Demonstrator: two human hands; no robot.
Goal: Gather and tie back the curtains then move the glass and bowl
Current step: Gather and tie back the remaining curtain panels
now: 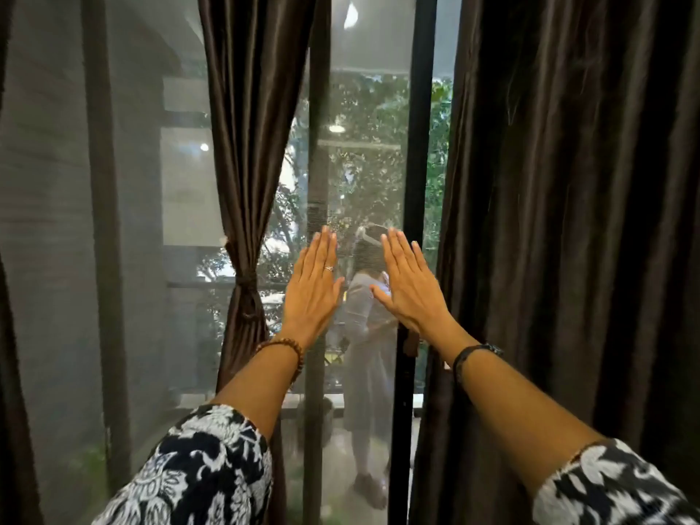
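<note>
Window glass point(363, 164) between curtains point(246, 145), both hands point(312, 286) flat, fingers straight, empty.

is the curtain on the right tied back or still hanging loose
Hanging loose. The right curtain falls in straight folds with no tie around it, unlike the left curtain, which is cinched by a tie.
</note>
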